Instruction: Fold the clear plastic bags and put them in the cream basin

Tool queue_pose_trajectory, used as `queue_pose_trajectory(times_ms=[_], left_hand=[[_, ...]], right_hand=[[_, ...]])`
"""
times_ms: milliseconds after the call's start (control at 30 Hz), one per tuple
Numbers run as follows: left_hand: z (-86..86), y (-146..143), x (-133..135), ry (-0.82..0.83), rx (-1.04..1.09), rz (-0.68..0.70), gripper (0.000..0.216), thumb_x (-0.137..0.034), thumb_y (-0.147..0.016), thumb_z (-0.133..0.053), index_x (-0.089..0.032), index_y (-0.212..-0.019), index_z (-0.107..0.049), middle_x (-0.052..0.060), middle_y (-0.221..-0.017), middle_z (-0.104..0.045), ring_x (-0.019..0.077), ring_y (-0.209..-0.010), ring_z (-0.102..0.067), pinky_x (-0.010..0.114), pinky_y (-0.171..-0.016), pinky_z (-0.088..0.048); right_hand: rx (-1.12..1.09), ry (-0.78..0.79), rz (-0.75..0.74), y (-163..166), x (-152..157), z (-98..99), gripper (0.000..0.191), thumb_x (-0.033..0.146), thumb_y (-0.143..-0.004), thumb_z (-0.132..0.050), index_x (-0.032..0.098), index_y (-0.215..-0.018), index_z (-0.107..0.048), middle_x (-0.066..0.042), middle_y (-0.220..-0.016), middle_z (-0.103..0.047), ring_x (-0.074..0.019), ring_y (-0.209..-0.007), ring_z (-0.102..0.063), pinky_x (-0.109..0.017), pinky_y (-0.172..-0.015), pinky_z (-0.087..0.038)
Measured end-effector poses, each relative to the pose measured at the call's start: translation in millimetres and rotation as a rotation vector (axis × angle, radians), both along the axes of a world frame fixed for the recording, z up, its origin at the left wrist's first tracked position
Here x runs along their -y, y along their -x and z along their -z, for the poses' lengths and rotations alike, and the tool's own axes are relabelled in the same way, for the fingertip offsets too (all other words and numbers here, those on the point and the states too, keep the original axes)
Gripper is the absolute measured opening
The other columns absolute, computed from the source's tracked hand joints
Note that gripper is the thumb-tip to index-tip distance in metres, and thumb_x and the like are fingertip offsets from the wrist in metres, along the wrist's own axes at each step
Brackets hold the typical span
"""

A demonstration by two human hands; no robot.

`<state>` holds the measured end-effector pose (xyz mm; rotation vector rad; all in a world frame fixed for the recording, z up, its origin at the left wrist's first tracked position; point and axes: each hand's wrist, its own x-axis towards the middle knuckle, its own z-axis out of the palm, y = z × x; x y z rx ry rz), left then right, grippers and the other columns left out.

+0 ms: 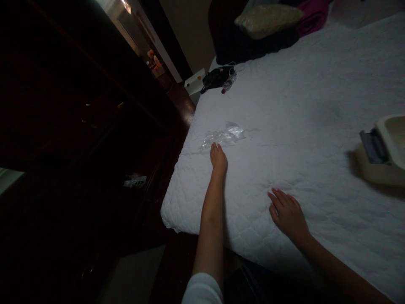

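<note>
My left hand reaches over the white quilted bed cover, its fingers stretched toward the near edge of a crumpled clear plastic bag. Whether the fingertips touch the plastic I cannot tell. Lower and to the right, my right hand rests on or just over the cover with its fingers spread and nothing in them. Small wrinkles show in the fabric by its fingertips.
A pale plastic bin with a grey latch stands at the right. A dark bag and a small bottle lie near the far left corner. Behind are a yellowish pillow and magenta fabric. Dark wooden furniture fills the left.
</note>
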<state>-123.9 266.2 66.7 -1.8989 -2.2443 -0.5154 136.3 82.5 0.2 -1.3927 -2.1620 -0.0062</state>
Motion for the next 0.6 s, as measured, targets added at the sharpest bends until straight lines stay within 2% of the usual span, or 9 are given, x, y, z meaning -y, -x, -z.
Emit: queue_pose_trajectory(times_ms=[67,133,200,267,400,500,600], left_hand=[[-1.6,5.4,-20.4,0.028,-0.002,-0.019,0.048,-0.005,-0.089,-0.036,-0.005,-0.136,-0.042,0.018,-0.147,-0.04,0.0252,-0.139,-0.034,0.04,-0.113,-0.032],[-1.0,8.7,-33.2,0.09,-0.016,-0.054,0.046,-0.007,-0.09,-0.036,-0.006,-0.136,-0.043,0.018,-0.141,-0.048,0.0244,-0.134,-0.042,0.038,-0.109,-0.036],[0.8,10.4,-37.8,0.135,-0.026,-0.088,0.041,-0.01,-0.092,-0.036,-0.005,-0.13,-0.048,0.019,-0.125,-0.059,0.0246,-0.12,-0.053,0.036,-0.1,-0.042],[2.4,10.8,-34.9,0.153,-0.043,-0.11,0.035,-0.012,-0.092,-0.035,-0.004,-0.12,-0.055,0.019,-0.112,-0.064,0.0252,-0.109,-0.059,0.036,-0.094,-0.044],[3.1,8.1,-13.6,0.174,-0.107,-0.097,0.03,-0.012,-0.093,-0.034,-0.007,-0.102,-0.063,0.019,-0.105,-0.063,0.0258,-0.106,-0.057,0.038,-0.094,-0.04],[2.3,4.6,11.2,0.206,-0.154,-0.052,0.028,-0.01,-0.092,-0.035,-0.007,-0.098,-0.063,0.017,-0.099,-0.063,0.0245,-0.102,-0.057,0.037,-0.094,-0.038],[1.9,-1.6,44.7,0.236,-0.19,0.011,0.023,-0.011,-0.091,-0.04,-0.008,-0.095,-0.063,0.015,-0.095,-0.064,0.0235,-0.096,-0.059,0.035,-0.086,-0.041]], right_hand=[[-0.006,0.002,0.005,0.3,0.0,-0.6,0.035,0.02,-0.084,-0.049,0.014,-0.116,-0.062,-0.015,-0.127,-0.062,-0.0283,-0.118,-0.055,-0.046,-0.103,-0.037],[-0.005,0.003,0.011,0.8,-0.3,-0.8,0.034,0.02,-0.085,-0.048,0.015,-0.115,-0.062,-0.014,-0.127,-0.062,-0.0278,-0.117,-0.056,-0.045,-0.102,-0.038],[-0.004,0.003,0.017,1.4,-0.7,-0.7,0.034,0.021,-0.085,-0.048,0.017,-0.115,-0.062,-0.013,-0.126,-0.062,-0.0273,-0.117,-0.056,-0.045,-0.102,-0.039],[-0.003,0.002,0.02,1.9,-1.2,-0.6,0.033,0.02,-0.084,-0.048,0.017,-0.114,-0.063,-0.013,-0.125,-0.063,-0.0272,-0.116,-0.056,-0.045,-0.102,-0.039],[-0.002,0.002,0.024,2.2,-2.3,-2.7,0.032,0.019,-0.084,-0.048,0.016,-0.112,-0.064,-0.014,-0.124,-0.063,-0.0274,-0.115,-0.057,-0.045,-0.1,-0.039],[-0.006,-0.005,0.027,2.4,-2.7,-5.1,0.032,0.019,-0.084,-0.048,0.015,-0.111,-0.064,-0.014,-0.122,-0.064,-0.0271,-0.113,-0.057,-0.044,-0.1,-0.039],[-0.01,-0.011,0.026,2.9,-2.8,-6.1,0.031,0.019,-0.084,-0.047,0.015,-0.11,-0.064,-0.014,-0.122,-0.064,-0.027,-0.113,-0.056,-0.043,-0.099,-0.039]])
